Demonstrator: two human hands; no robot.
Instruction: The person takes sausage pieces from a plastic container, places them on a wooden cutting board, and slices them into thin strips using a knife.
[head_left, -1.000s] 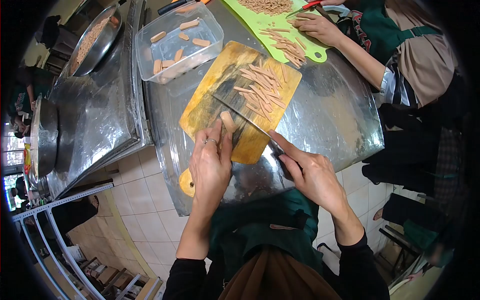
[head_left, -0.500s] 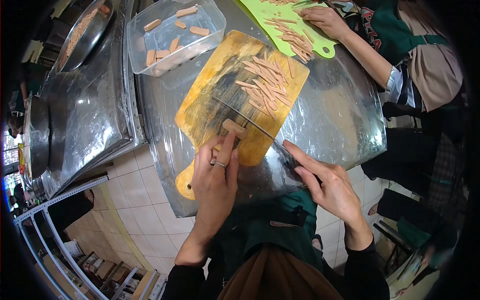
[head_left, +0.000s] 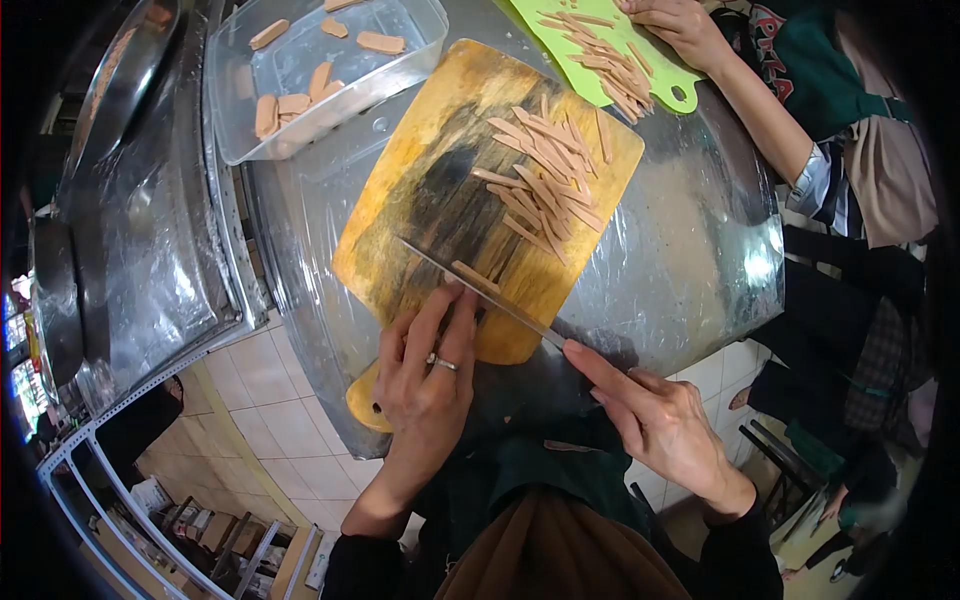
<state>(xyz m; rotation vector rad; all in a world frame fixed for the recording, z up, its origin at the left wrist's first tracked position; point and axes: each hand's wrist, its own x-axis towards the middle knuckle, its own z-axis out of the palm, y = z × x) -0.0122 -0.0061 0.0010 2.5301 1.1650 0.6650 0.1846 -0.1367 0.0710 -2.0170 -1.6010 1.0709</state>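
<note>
While fingers [head_left: 437,312] pin it, steel knife [head_left: 470,284] splits tan sausage [head_left: 474,276].

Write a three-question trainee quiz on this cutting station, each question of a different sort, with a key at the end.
1. True or false: the right hand holds the long steel knife over the yellow wooden cutting board.
2. Multiple choice: the left hand presses on A) the clear plastic tub, B) a pale sausage piece beside the blade, C) the green plastic cutting board.
3. Fill in: the pile of cut sausage strips lies on the ____ board.

Key: 1 true; 2 B; 3 yellow wooden.
</note>
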